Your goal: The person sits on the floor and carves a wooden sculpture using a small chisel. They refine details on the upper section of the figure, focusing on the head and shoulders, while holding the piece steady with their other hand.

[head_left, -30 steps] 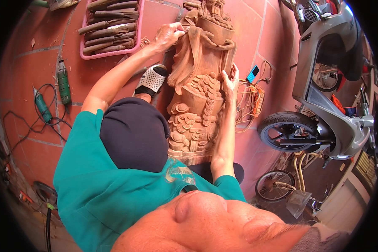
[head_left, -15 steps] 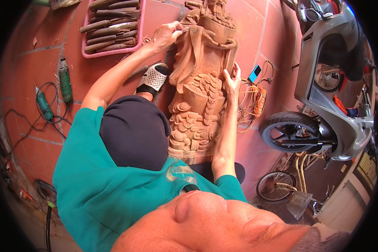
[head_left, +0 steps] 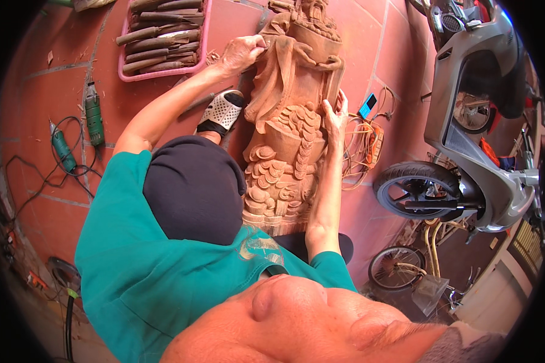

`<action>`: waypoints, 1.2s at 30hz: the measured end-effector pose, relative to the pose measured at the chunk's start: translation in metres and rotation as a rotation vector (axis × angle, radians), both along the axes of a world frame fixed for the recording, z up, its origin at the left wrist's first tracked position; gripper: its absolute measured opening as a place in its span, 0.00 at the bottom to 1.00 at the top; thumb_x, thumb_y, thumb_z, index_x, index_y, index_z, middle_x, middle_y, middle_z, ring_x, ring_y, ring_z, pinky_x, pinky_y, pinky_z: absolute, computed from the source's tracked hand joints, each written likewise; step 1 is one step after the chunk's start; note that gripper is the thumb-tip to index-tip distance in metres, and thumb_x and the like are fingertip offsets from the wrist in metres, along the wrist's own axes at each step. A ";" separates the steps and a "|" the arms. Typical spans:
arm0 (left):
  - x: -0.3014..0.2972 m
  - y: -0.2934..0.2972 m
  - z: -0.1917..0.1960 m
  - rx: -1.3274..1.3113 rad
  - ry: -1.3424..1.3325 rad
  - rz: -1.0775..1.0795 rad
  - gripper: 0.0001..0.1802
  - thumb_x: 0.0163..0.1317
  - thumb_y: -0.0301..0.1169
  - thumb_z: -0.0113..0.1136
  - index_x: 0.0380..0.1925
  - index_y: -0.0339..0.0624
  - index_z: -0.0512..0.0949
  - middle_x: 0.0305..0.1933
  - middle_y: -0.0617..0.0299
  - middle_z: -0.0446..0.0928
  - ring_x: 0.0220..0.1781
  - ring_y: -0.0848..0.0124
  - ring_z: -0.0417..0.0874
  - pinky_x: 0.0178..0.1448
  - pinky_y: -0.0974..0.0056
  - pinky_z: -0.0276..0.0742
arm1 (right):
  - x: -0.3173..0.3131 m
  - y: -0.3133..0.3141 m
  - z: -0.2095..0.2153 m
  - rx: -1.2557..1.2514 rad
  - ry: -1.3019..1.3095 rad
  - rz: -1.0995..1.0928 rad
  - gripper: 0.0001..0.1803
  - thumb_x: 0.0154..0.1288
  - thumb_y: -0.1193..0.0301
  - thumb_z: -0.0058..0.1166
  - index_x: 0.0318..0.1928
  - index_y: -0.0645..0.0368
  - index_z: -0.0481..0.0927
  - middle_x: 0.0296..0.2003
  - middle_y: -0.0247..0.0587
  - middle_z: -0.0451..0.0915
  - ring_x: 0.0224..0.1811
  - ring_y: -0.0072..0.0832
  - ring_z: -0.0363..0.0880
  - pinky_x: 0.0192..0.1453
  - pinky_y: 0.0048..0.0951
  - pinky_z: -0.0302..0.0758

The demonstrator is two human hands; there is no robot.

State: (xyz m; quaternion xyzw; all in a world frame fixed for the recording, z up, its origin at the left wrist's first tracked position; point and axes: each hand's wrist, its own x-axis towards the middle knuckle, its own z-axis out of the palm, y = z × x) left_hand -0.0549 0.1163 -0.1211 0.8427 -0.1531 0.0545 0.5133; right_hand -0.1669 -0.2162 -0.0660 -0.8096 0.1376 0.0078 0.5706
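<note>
Nearest, the wooden statue stretches away face-up, its coin-like base relief already cut! Along its right edge, the right hand rests, thumb and fingers parted. Farther, robe folds look shaped too; left hand bunched at the left sleeve, contents hidden. What's left to carve? Can't tell.

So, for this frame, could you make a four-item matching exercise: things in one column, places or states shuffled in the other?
1. left hand
2. right hand
3. pink basket
4. keypad phone

A. lies near an orange cord
B. curled at the upper left of the wooden carving
C. holds a pile of tools
D. laid along the carving's right side

Pairs: 1-B, 2-D, 3-C, 4-A
</note>
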 end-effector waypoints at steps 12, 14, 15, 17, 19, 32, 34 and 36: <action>-0.002 0.010 0.009 0.015 0.150 -0.045 0.06 0.61 0.30 0.60 0.35 0.40 0.82 0.34 0.52 0.84 0.35 0.56 0.85 0.39 0.55 0.79 | 0.000 -0.003 -0.006 -0.031 -0.016 -0.006 0.35 0.62 0.75 0.61 0.68 0.65 0.61 0.66 0.51 0.66 0.67 0.36 0.66 0.71 0.35 0.63; -0.012 0.004 0.008 -0.104 0.312 -0.052 0.06 0.61 0.30 0.60 0.33 0.40 0.82 0.35 0.52 0.84 0.35 0.57 0.85 0.39 0.55 0.79 | 0.000 -0.006 -0.006 -0.027 -0.012 -0.006 0.36 0.63 0.74 0.61 0.68 0.65 0.61 0.66 0.51 0.65 0.67 0.36 0.66 0.71 0.35 0.64; -0.018 0.005 0.003 -0.151 0.238 -0.065 0.05 0.60 0.30 0.61 0.32 0.42 0.83 0.35 0.53 0.83 0.35 0.58 0.84 0.38 0.55 0.79 | 0.000 -0.006 -0.006 -0.008 -0.015 -0.006 0.36 0.63 0.74 0.61 0.68 0.65 0.61 0.66 0.51 0.65 0.67 0.36 0.66 0.71 0.35 0.63; -0.022 0.016 -0.007 0.310 0.101 -0.144 0.05 0.60 0.31 0.61 0.32 0.43 0.83 0.34 0.53 0.83 0.35 0.57 0.84 0.38 0.55 0.79 | -0.001 -0.007 -0.007 -0.009 -0.026 -0.006 0.35 0.63 0.74 0.61 0.68 0.65 0.61 0.66 0.51 0.65 0.67 0.36 0.66 0.71 0.35 0.63; -0.019 0.024 -0.010 0.528 0.075 -0.187 0.05 0.59 0.31 0.62 0.34 0.45 0.83 0.33 0.54 0.81 0.36 0.56 0.84 0.41 0.54 0.79 | -0.001 0.000 -0.001 -0.010 -0.006 -0.009 0.35 0.63 0.75 0.61 0.68 0.64 0.61 0.66 0.51 0.65 0.67 0.36 0.66 0.71 0.34 0.64; -0.005 0.016 -0.004 0.406 -0.063 -0.115 0.04 0.60 0.32 0.61 0.34 0.48 0.81 0.33 0.57 0.79 0.38 0.57 0.83 0.42 0.54 0.78 | 0.000 0.000 0.000 0.001 -0.012 -0.009 0.34 0.63 0.76 0.60 0.68 0.64 0.61 0.66 0.49 0.66 0.66 0.33 0.68 0.69 0.33 0.66; 0.006 0.011 0.004 0.371 -0.086 -0.100 0.04 0.60 0.32 0.61 0.34 0.48 0.81 0.32 0.57 0.80 0.37 0.57 0.83 0.42 0.55 0.78 | -0.001 -0.004 -0.005 0.005 -0.028 -0.006 0.34 0.63 0.76 0.60 0.68 0.64 0.62 0.66 0.49 0.66 0.65 0.33 0.68 0.69 0.33 0.66; -0.001 0.008 0.008 0.181 0.007 -0.045 0.05 0.60 0.32 0.61 0.35 0.46 0.81 0.31 0.55 0.80 0.36 0.57 0.83 0.41 0.55 0.79 | -0.002 -0.005 -0.006 -0.001 -0.030 -0.003 0.35 0.63 0.76 0.61 0.68 0.64 0.62 0.65 0.49 0.67 0.65 0.33 0.68 0.69 0.33 0.65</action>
